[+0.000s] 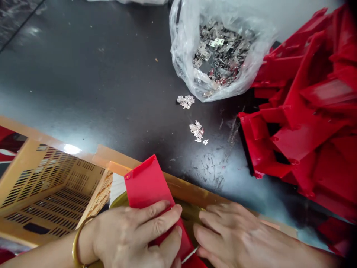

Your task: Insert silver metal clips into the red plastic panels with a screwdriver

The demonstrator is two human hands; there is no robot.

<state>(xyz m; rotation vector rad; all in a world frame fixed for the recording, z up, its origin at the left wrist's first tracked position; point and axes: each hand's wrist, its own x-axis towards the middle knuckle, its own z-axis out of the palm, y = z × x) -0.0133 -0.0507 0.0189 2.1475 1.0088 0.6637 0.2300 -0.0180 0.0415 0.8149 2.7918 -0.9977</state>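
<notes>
My left hand [139, 232] is wrapped round a flat red plastic part [147, 184] at the bottom of the view, its far end sticking up over the table edge. A gold bangle sits on that wrist. My right hand [237, 234] lies beside it, fingers curled and pressed against the part's lower end, where a thin metal piece [190, 255] shows between the fingers. Two small heaps of metal clips [198, 131] lie on the dark table [97, 85] beyond the hands.
A clear plastic bag [220, 48] full of metal clips stands at the back. A big pile of red plastic parts [309, 111] fills the right side. An orange slotted crate [41, 190] sits low at the left, below the table edge.
</notes>
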